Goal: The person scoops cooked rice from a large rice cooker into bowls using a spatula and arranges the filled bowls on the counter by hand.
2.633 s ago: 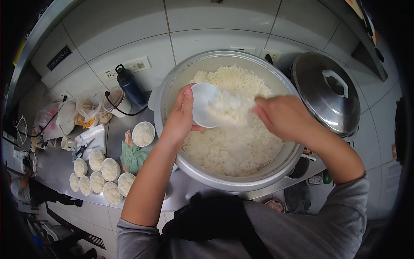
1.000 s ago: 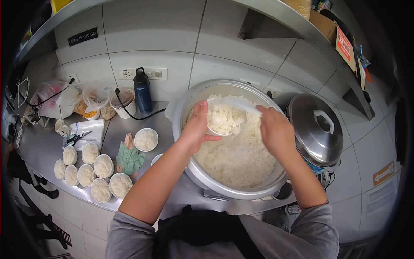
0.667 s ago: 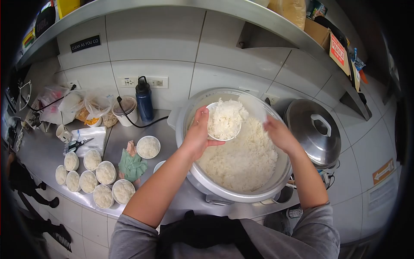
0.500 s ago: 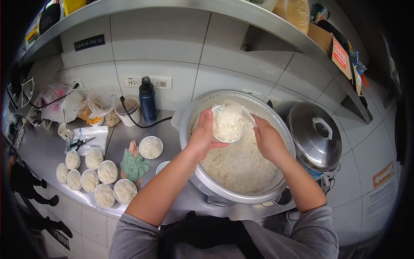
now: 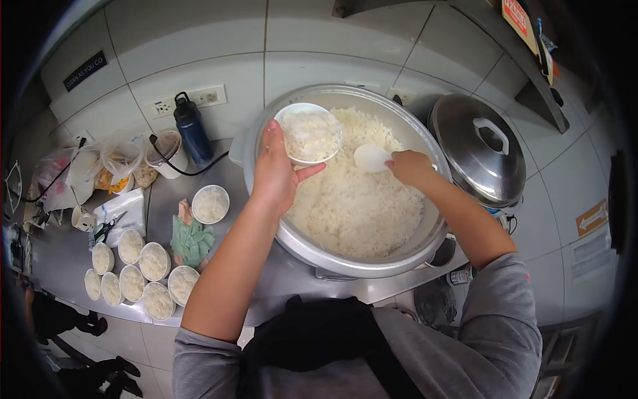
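My left hand (image 5: 278, 169) grips a white bowl (image 5: 310, 158) filled with cooked rice, held over the left side of a large rice cooker (image 5: 266, 229). In my right hand (image 5: 411, 167) is a white rice paddle (image 5: 372, 159), its broad blade over the rice (image 5: 362, 219) inside the pot. Blade and bowl are apart. Left of the cooker, a single filled bowl (image 5: 211, 204) stands beside a crumpled green cloth (image 5: 193, 241). Further left, several more bowls of rice (image 5: 154, 261) sit grouped near the counter's front edge.
A domed steel lid (image 5: 475, 149) stands right of the cooker. Along the wall are a dark blue bottle (image 5: 193, 133), a lidded tub (image 5: 165, 151) and plastic bags (image 5: 123, 159). Scissors (image 5: 106, 229) lie on white plastic. At lower left, another person's dark-clothed legs (image 5: 63, 319) show.
The paddle has moved away from the bowl, right and down over the pot's rice. My left hand and its bowl have shifted left and up. The whole view has also shifted.
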`<move>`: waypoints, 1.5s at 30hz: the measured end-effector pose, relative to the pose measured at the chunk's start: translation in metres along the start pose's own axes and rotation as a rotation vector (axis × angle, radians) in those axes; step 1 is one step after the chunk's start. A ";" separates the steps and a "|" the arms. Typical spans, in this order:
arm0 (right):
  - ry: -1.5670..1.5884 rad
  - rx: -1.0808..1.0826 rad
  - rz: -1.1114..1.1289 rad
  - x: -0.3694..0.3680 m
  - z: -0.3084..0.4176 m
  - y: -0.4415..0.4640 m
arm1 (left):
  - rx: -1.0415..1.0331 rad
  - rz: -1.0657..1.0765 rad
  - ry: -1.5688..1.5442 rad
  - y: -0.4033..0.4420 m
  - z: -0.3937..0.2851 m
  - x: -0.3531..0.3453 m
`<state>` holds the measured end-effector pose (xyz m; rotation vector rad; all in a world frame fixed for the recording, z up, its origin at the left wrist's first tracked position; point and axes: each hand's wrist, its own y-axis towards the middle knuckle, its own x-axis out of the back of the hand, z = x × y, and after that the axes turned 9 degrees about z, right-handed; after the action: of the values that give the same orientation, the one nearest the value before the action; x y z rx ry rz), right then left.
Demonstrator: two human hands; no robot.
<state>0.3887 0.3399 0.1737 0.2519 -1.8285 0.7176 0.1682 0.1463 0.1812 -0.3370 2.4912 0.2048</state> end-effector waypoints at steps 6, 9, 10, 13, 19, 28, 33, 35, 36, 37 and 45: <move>-0.127 0.070 0.173 -0.008 0.015 -0.029 | -0.004 -0.007 0.028 -0.003 -0.006 -0.004; -0.099 0.079 0.207 -0.010 0.014 -0.037 | -0.011 -0.011 0.033 -0.004 -0.006 -0.006; -0.086 0.088 0.218 -0.010 0.016 -0.041 | -0.007 -0.024 0.029 -0.004 -0.006 -0.006; -0.076 0.125 0.259 -0.012 0.018 -0.048 | 0.002 -0.036 0.031 -0.003 -0.005 -0.006; 0.050 0.208 0.396 -0.004 0.002 -0.056 | 0.005 -0.024 0.099 -0.002 -0.002 -0.004; 0.392 0.267 -0.449 0.066 0.039 -0.090 | 0.053 0.007 0.113 -0.001 -0.002 -0.005; 0.173 0.354 -0.592 0.033 0.111 -0.103 | 0.094 0.028 -0.012 0.001 0.002 0.003; 0.208 0.401 -0.545 0.041 0.110 -0.106 | 0.093 0.014 -0.024 0.000 0.003 0.004; 0.365 0.491 -0.500 0.054 0.099 -0.111 | 0.083 0.013 -0.026 0.000 0.002 0.004; 0.521 0.577 -0.450 0.067 0.089 -0.117 | 0.098 0.024 -0.025 -0.001 0.001 0.003; 0.222 0.517 -0.536 0.080 0.067 -0.141 | 0.124 0.094 -0.032 0.000 -0.003 0.002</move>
<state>0.3758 0.2022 0.2817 0.9237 -1.2551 0.7819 0.1651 0.1449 0.1823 -0.1648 2.4764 0.0922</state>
